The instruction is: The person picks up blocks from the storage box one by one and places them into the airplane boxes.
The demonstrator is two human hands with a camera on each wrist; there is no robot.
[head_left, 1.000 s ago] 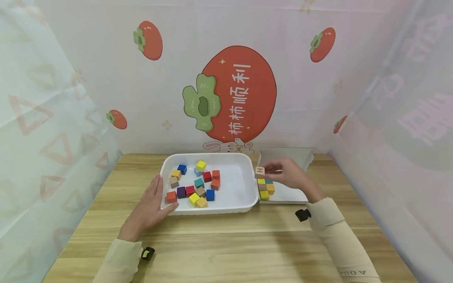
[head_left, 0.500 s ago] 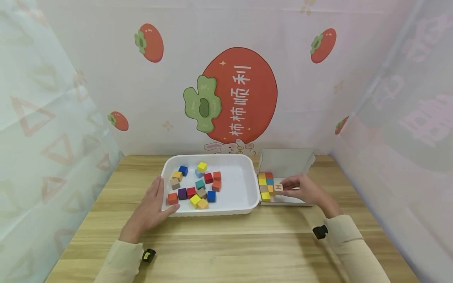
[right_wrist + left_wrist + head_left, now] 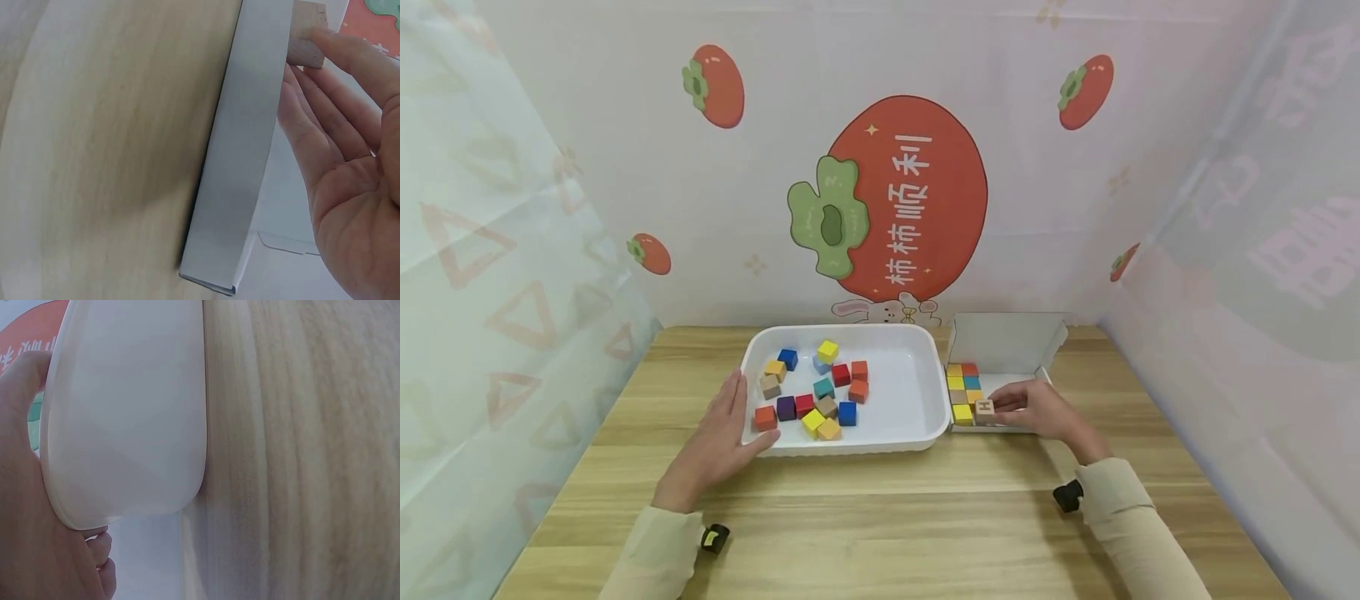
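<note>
My right hand [image 3: 1009, 407] pinches a plain wooden cube marked H [image 3: 984, 410] and has it low in the front row of a small white box [image 3: 1033, 429], beside a yellow cube [image 3: 961, 413]. Two short columns of coloured cubes [image 3: 963, 383] fill the box's left side. In the right wrist view my fingers [image 3: 340, 94] lie fairly straight, one tip on the wooden cube [image 3: 306, 39] above the box wall [image 3: 250, 156]. My left hand [image 3: 724, 429] rests flat against the left front corner of a white tray [image 3: 850, 448]; its outer wall [image 3: 125, 425] fills the left wrist view beside my left hand [image 3: 37, 550].
Several loose coloured cubes [image 3: 817, 390] lie in the tray's left half. The box lid [image 3: 1006, 340] stands up behind the box. A wooden table [image 3: 887, 517] carries everything, with printed curtain walls close on three sides.
My right hand carried the H cube from above the box's left rim down and toward me, into the front row of the box. My left hand has stayed on the tray.
</note>
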